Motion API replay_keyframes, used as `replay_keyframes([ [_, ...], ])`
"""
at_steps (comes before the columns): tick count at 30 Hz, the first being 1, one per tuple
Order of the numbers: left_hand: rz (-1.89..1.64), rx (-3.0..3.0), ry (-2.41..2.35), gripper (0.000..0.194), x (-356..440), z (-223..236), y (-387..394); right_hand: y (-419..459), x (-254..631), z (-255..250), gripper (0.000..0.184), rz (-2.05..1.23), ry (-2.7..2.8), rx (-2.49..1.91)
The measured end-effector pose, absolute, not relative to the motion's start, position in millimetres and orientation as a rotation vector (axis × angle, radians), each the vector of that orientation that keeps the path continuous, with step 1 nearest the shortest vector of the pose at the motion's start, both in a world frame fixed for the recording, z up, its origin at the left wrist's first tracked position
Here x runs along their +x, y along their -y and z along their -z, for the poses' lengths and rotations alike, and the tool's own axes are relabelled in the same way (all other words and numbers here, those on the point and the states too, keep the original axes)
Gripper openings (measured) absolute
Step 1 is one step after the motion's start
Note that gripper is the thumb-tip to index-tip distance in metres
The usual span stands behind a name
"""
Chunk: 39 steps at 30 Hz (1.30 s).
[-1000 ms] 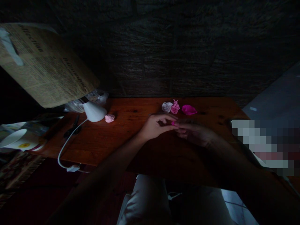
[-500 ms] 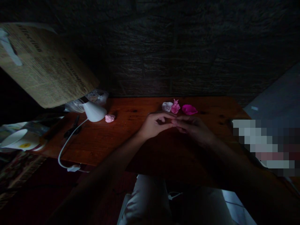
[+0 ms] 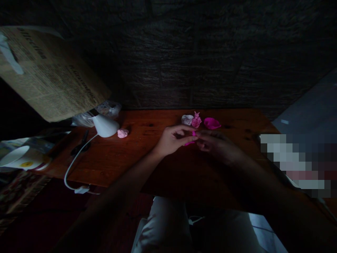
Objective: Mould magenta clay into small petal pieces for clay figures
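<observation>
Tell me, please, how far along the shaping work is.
The white piece, pink piece and magenta dish look already shaped. The left hand and right hand pinch a magenta bit between their fingertips. The pale pink lump looks rough, so probably remains to be shaped; anything further cannot be told.

"How much of that magenta lump [image 3: 194,133] shows?"

"Only a speck; the fingers of my left hand [image 3: 171,141] cover the rest. More magenta [image 3: 189,143] peeks out below my thumb, and I can't tell whether it's the same piece."

"And your right hand [image 3: 219,146]?"

"So deep in shadow that I can't make out how its fingertips grip."

"What about the edges?"

"The left one cuts off my newsprint lampshade [image 3: 55,73] and clips the paper cup [image 3: 19,159]. My trouser legs [image 3: 168,225] run out at the bottom."

"Anything else?"

"A pixelated patch [image 3: 297,163] masks things on my right, and the dark scissors [image 3: 81,147] are barely readable."
</observation>
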<state>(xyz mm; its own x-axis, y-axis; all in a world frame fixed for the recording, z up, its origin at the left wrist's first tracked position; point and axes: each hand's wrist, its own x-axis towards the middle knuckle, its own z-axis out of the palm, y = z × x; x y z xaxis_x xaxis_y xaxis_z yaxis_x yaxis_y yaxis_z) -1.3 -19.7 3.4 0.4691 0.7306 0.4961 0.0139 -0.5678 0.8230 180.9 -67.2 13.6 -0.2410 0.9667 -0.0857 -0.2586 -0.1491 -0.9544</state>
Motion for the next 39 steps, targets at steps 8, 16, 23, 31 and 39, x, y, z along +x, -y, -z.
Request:
replay_keyframes([
  [8,-1.04,1.804,-0.68,0.034,0.6,-6.1,24.2,63.2,179.3,-5.1,0.032,-1.358,1.135,-1.003],
  [16,-1.007,1.72,-0.66,0.037,5.7,-0.1,22.7,67.0,178.0,-13.1,0.031,-1.139,1.262,-1.076],
  [23,-1.051,1.656,-0.697,0.035,5.2,-5.9,21.8,70.7,175.8,-18.0,0.033,-1.202,1.402,-1.047],
  [31,-0.992,1.498,-0.685,0.036,6.7,-3.7,23.7,67.8,178.1,-14.3,0.028,-1.072,1.371,-1.11],
  [39,-0.978,1.451,-0.687,0.035,6.4,-7.3,24.7,69.0,176.6,-15.5,0.033,-1.013,1.31,-1.13],
])
